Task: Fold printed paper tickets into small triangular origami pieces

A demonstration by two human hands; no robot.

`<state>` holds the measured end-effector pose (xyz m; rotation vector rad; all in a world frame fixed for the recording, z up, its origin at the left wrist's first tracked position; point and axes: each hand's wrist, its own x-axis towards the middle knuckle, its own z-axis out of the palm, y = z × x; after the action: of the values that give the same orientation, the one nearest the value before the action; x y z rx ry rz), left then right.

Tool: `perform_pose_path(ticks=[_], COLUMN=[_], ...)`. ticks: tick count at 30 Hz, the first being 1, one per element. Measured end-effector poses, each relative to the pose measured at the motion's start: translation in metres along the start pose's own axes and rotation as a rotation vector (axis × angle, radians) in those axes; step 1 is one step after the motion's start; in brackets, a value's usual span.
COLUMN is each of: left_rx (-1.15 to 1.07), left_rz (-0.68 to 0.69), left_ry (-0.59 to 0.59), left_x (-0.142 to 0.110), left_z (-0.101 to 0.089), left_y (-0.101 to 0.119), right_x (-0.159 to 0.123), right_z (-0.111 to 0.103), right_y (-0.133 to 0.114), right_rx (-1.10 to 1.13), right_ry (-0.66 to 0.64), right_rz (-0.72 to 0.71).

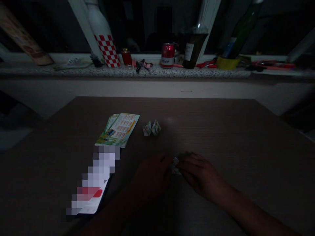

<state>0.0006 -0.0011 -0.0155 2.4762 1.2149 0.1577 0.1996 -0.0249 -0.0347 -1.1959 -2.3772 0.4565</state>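
Observation:
Between my two hands, low over the middle of the table, is a small piece of folded paper (pixel 175 167), mostly covered by fingers. My left hand (pixel 155 172) is closed at its left side, dim in shadow. From the right, my right hand (pixel 199 172) pinches the paper with thumb and fingers together. Two small folded paper shapes (pixel 152 128) with pointed tops stand side by side beyond my hands. To their left lies a fanned stack of printed calendar leaflets (pixel 120 128) in green and white.
A lit phone (pixel 92 200), partly blurred out, lies left of my left arm on the brown table (pixel 216 131). Along the stone windowsill (pixel 147 72) stand a checkered bottle (pixel 108 49), a red can (pixel 167 55), a dark bottle (pixel 193 49) and a yellow tape roll (pixel 227 63).

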Motion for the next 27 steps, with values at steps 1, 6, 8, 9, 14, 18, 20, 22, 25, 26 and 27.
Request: perform_pose_path(ticks=[1, 6, 8, 9, 14, 18, 20, 22, 25, 26, 27], left_rx=[0.003, 0.007, 0.01, 0.015, 0.032, 0.031, 0.021, 0.003, -0.008, -0.006, -0.003], left_rz=[0.002, 0.008, 0.007, 0.002, -0.013, -0.016, -0.027, -0.028, -0.02, -0.02, -0.02], left_ry=[0.0, 0.012, 0.017, 0.014, 0.003, 0.015, 0.011, 0.009, 0.011, 0.012, 0.011], left_x=[0.0, 0.0, 0.0, 0.0, 0.001, 0.0, 0.0, -0.001, 0.0, 0.0, 0.0], left_z=[0.0, 0.0, 0.0, 0.001, 0.002, 0.002, 0.001, 0.001, 0.001, 0.001, 0.001], left_y=[0.0, 0.002, 0.003, 0.004, 0.005, 0.005, 0.005, 0.005, 0.004, 0.003, 0.003], right_x=[0.0, 0.001, 0.001, 0.001, 0.004, 0.005, 0.005, 0.006, 0.006, 0.006, 0.006], right_z=[0.0, 0.0, 0.001, 0.001, 0.005, 0.007, 0.007, 0.006, 0.001, -0.001, -0.003], right_y=[0.001, 0.002, 0.001, 0.001, 0.0, 0.0, 0.001, 0.003, 0.006, 0.007, 0.007], right_rx=[-0.008, 0.005, 0.007, 0.007, 0.016, 0.035, 0.071, 0.122, 0.19, 0.205, 0.215], right_ry=[-0.002, -0.002, 0.003, 0.009, 0.08, 0.118, 0.129, 0.116, 0.074, 0.06, 0.045], right_rz=[-0.007, -0.013, -0.002, 0.004, 0.02, 0.019, 0.025, 0.024, 0.01, 0.004, 0.0])
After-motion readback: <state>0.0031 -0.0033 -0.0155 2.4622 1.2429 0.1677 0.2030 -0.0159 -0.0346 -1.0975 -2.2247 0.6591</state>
